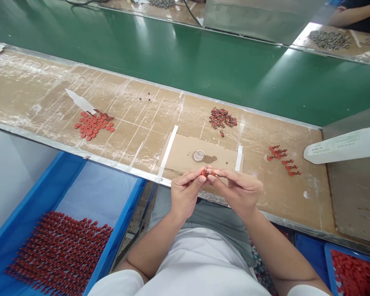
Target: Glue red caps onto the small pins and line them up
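Note:
Just above the bench's front edge, both hands meet at a small red and dark piece [209, 173]. My left hand [187, 190] pinches its left end between thumb and fingertips. The right end is pinched by my right hand [239, 187]; the fingers hide much of the piece. Beyond the hands, a small clear cup [198, 155] sits on a taped cardboard sheet [185, 146], with a wet brown stain beside it. A heap of small red and dark parts [222, 119] lies behind the sheet.
Left on the bench are red discs [94, 125] and a white strip [80, 100]. Several red pieces [283, 154] and a white bottle [345, 144] lie right. A blue bin [132, 201] holds rows of red pieces. Behind runs a green belt [172, 53]; another person's arm [357, 14] shows beyond.

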`<state>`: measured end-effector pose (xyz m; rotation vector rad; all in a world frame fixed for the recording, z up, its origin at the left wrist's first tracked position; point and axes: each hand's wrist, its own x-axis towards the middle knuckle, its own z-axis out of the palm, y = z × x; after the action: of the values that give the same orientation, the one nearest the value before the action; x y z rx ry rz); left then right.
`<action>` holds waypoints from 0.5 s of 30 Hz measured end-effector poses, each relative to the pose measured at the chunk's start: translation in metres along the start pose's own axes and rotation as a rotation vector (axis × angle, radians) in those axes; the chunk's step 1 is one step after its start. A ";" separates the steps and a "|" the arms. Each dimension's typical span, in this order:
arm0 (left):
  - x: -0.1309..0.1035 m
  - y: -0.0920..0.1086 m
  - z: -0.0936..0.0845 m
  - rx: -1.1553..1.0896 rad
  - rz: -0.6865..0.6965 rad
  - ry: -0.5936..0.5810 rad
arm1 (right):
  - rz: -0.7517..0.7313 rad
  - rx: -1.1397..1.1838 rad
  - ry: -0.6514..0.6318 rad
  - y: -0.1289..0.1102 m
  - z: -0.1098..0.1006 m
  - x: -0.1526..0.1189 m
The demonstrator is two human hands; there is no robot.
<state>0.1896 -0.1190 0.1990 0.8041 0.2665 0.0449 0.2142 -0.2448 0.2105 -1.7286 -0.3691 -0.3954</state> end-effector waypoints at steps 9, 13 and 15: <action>-0.001 0.001 0.003 0.088 0.097 -0.097 | -0.099 0.034 -0.040 0.003 -0.013 0.005; -0.002 0.002 0.004 0.099 0.091 -0.092 | -0.137 0.003 -0.032 0.006 -0.016 0.005; -0.002 0.002 0.005 0.102 0.087 -0.088 | -0.140 -0.015 -0.026 0.007 -0.017 0.005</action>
<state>0.1892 -0.1213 0.2042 0.9169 0.1514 0.0781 0.2207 -0.2621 0.2095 -1.7290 -0.5087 -0.4780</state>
